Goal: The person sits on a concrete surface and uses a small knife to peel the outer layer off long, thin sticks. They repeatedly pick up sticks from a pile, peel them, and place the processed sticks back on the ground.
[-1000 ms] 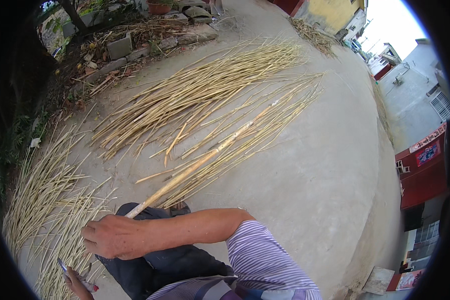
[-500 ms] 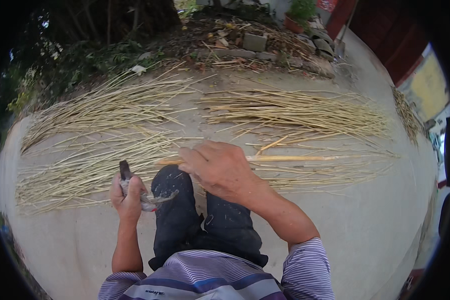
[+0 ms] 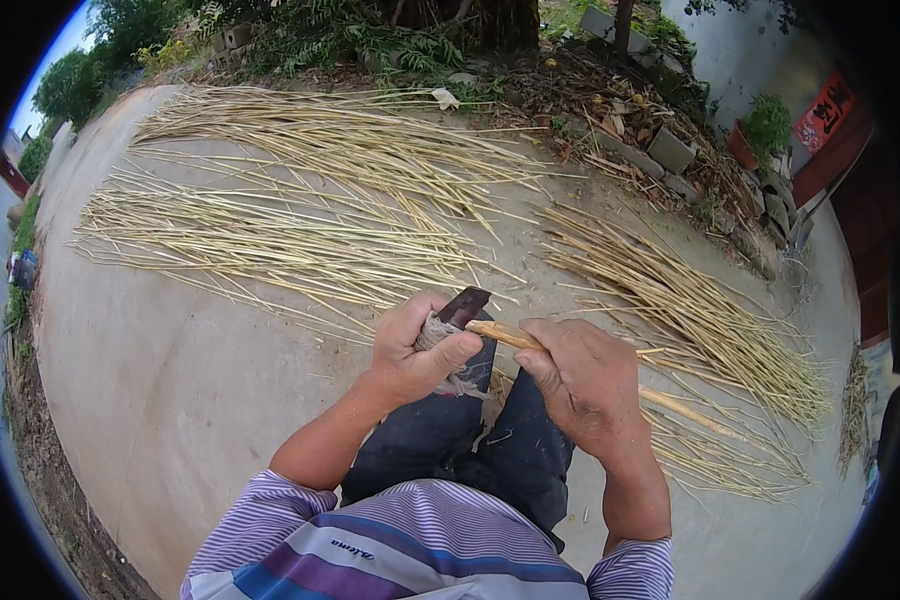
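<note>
Left hand: closed around a dark-bladed knife with cloth-wrapped handle, handle mostly hidden. Right hand: closed over a pale yellow bamboo stick, its middle covered, above the dark-trousered lap. Split bamboo strips lie on concrete ground.

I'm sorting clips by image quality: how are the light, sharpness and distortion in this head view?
Head view: soft, even daylight with no hard shadows or glare; left hand with its knife, right hand on the bamboo stick all sharp; fisheye bends the concrete ground edge, and a black rim darkens the corners.
</note>
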Demonstrator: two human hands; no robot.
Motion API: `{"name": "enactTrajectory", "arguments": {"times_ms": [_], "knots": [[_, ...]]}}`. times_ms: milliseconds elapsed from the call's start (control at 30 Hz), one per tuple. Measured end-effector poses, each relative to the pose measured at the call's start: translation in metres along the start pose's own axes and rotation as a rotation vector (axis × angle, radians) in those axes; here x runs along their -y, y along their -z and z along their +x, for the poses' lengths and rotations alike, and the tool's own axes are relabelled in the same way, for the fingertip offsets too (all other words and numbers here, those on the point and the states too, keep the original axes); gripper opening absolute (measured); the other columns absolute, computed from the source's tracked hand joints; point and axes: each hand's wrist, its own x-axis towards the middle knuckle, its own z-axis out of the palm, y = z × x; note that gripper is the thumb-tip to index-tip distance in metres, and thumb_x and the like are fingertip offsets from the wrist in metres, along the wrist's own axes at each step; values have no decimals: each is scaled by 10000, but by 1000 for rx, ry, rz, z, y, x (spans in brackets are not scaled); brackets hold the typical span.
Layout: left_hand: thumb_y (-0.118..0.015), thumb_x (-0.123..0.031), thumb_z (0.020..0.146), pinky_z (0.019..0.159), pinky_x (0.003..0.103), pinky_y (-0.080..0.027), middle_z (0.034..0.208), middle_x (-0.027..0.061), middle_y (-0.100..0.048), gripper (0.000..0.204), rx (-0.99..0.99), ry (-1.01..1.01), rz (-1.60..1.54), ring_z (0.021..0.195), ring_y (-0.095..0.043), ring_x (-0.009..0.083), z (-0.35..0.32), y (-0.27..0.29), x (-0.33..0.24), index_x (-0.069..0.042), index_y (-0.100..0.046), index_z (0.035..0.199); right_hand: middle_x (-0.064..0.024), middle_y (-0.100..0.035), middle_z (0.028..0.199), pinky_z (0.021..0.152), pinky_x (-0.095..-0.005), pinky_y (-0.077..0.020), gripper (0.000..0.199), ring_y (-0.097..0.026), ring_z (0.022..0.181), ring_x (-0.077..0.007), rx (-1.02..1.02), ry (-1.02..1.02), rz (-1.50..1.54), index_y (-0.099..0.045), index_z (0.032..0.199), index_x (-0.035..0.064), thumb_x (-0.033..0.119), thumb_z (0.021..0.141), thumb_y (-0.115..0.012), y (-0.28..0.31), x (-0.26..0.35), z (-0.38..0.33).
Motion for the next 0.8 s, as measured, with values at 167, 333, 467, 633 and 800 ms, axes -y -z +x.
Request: {"name": "enactTrajectory", "arguments": {"times_ms": [167, 333, 467, 633, 800], "knots": [[-741, -350, 851, 541, 230, -439, 710, 24, -615, 354, 19, -84, 1, 608, -565, 82, -1, 2, -5, -36, -577, 869, -121, -662, 821, 600, -359, -518, 267, -653, 717, -281, 71, -52, 9, -642, 1007, 38, 194, 807, -726, -3, 11, 0], [-715, -350, 869, 537, 255, -441, 730, 58, -612, 363, 24, -283, 93, 603, -574, 140, -3, 5, -2, -18, -567, 885, -127, -667, 814, 600, -360, -518, 250, -653, 699, -287, 32, -60, 46, -648, 977, 17, 156, 790, -740, -7, 20, -4], [-733, -352, 841, 532, 313, -460, 728, 99, -612, 416, 6, -162, 35, 571, -592, 246, -20, -9, 10, 13, -582, 968, -135, -667, 797, 603, -355, -519, 255, -655, 687, -290, -4, -91, 113, -646, 976, 7, 121, 774, -752, -8, 26, -6], [-692, -374, 871, 504, 335, -446, 732, 130, -594, 444, -70, -231, 119, 552, -570, 265, -27, -27, 13, 33, -556, 983, -136, -672, 830, 607, -346, -523, 260, -660, 700, -284, 0, -98, 70, -642, 978, 0, 114, 771, -751, -6, 31, -14], [-513, -286, 986, 488, 336, -423, 715, 132, -575, 325, -20, -328, -152, 546, -557, 260, -22, -44, 9, 25, -551, 900, -117, -667, 845, 589, -343, -513, 252, -652, 696, -275, -82, -36, 33, -641, 991, 10, 124, 787, -734, -12, 33, -11]]}}
